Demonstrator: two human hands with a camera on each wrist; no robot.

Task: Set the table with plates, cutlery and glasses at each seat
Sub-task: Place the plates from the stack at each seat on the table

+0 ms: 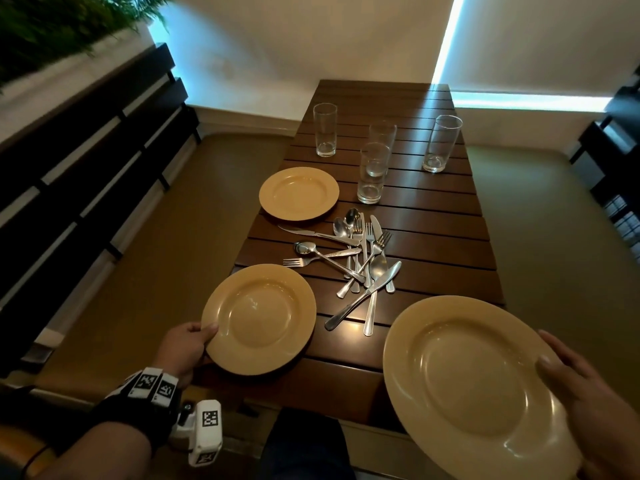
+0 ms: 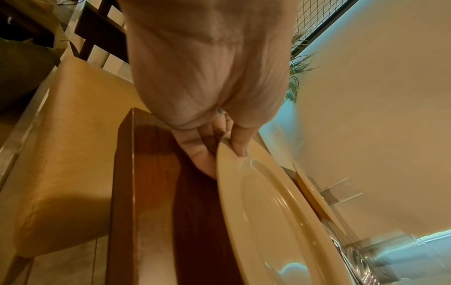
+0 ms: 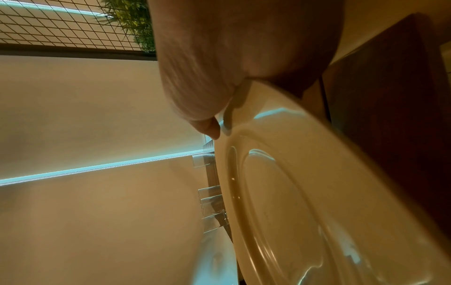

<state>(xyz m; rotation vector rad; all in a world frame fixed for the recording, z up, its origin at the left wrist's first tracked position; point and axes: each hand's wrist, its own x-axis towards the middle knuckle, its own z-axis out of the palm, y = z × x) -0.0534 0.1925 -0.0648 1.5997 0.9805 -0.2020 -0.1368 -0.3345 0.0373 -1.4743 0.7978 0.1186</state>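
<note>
Three yellow plates are in the head view. My left hand (image 1: 194, 344) pinches the near-left plate (image 1: 259, 317) by its rim, thumb on top, at the table's left edge; the left wrist view shows the thumb (image 2: 240, 146) over that rim (image 2: 244, 192). My right hand (image 1: 571, 382) holds the big near-right plate (image 1: 474, 382) raised over the table's near right corner, thumb on its rim (image 3: 280, 173). A third plate (image 1: 298, 194) lies farther along the left side. A pile of cutlery (image 1: 360, 258) sits mid-table, and several glasses (image 1: 374, 171) stand beyond it.
The slatted brown wooden table (image 1: 433, 216) runs away from me between two padded benches (image 1: 173, 237). A dark slatted backrest (image 1: 86, 140) lines the left bench. One tall glass (image 1: 441, 143) stands at the right edge, another (image 1: 325, 129) at the left.
</note>
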